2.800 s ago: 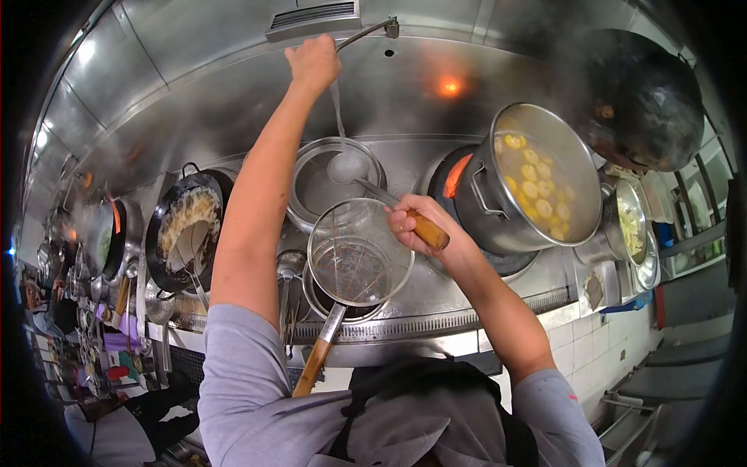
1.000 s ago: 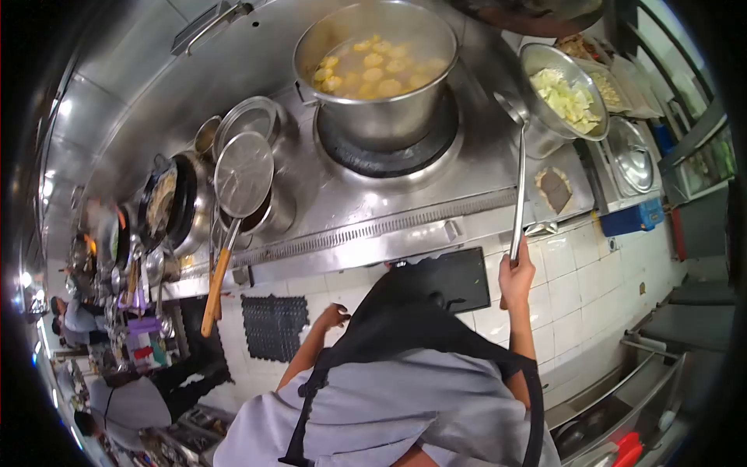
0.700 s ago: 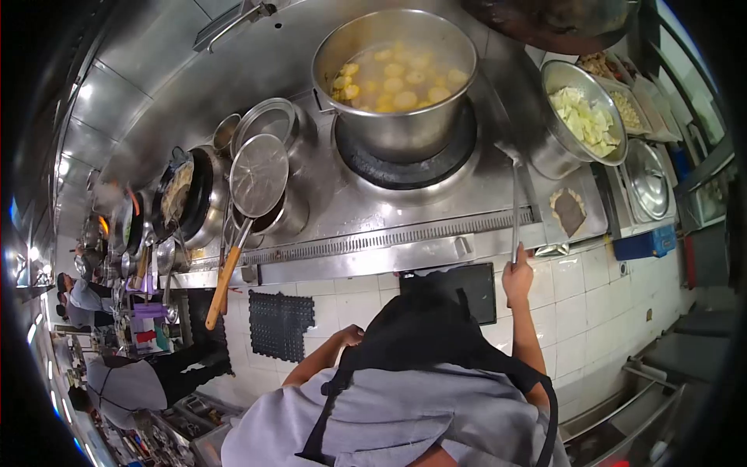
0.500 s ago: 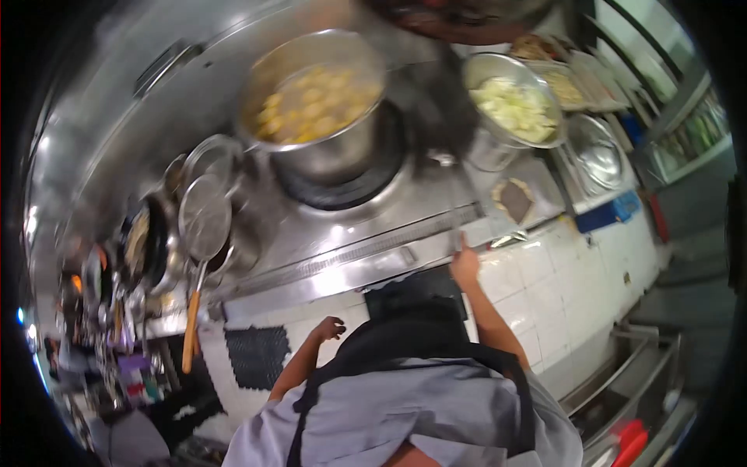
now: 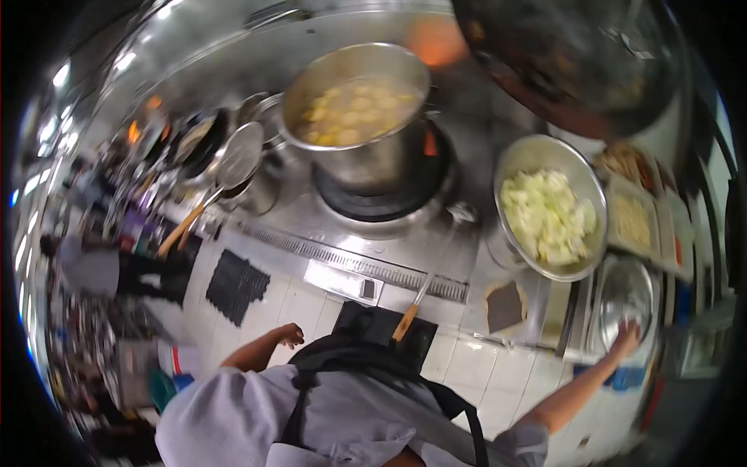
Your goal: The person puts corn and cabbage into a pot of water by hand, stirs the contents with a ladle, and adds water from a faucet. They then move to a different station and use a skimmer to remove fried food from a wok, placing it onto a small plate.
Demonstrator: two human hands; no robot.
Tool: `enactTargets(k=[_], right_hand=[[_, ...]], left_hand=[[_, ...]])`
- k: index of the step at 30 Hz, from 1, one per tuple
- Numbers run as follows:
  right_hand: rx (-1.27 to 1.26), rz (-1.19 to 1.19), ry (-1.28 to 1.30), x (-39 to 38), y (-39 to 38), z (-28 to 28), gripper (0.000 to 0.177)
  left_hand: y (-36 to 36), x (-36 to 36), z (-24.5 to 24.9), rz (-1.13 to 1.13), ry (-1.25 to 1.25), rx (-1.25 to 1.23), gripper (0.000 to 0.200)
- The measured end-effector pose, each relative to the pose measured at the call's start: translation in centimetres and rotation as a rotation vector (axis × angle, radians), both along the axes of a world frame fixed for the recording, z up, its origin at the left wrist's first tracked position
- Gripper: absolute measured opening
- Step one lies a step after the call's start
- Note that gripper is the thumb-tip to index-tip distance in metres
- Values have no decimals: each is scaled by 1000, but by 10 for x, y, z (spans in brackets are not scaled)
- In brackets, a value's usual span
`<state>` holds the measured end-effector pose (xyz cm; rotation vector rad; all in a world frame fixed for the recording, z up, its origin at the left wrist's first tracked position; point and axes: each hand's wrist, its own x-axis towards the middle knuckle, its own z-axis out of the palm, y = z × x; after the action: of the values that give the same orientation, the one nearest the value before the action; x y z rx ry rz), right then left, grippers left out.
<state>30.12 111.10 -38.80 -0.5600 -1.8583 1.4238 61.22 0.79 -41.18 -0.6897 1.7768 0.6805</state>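
Observation:
My right hand is stretched out to the right and overlaps the near rim of a shiny metal bowl; its fingers are blurred, so whether they grip the rim I cannot tell. In front of my body, my left hand hangs in the air with loosely bent fingers, holding nothing. A ladle with a wooden handle rests across the stove's front edge, its handle pointing at me. Between it and the metal bowl stands a large steel bowl filled with chopped pale-green vegetable.
A steel pot of yellow pieces in liquid sits on the burner. A big dark wok is at the upper right. Food trays line the right side. A wooden-handled strainer lies left; another person stands far left.
My right hand has let go of the ladle handle and moved right to the metal bowl. My view has turned to the right. My left hand remains free near my body.

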Motion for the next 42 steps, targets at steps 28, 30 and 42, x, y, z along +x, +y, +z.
enactTargets(k=[28, 30, 42], right_hand=[[933, -385, -514, 83, -170, 278, 56], [1077, -332, -521, 93, -250, 324, 52], [1096, 505, -33, -42, -686, 427, 35]], left_hand=[[25, 45, -36, 285, 228, 100, 36], [11, 42, -42, 295, 217, 128, 32], [-124, 83, -56, 724, 511, 208, 37]])
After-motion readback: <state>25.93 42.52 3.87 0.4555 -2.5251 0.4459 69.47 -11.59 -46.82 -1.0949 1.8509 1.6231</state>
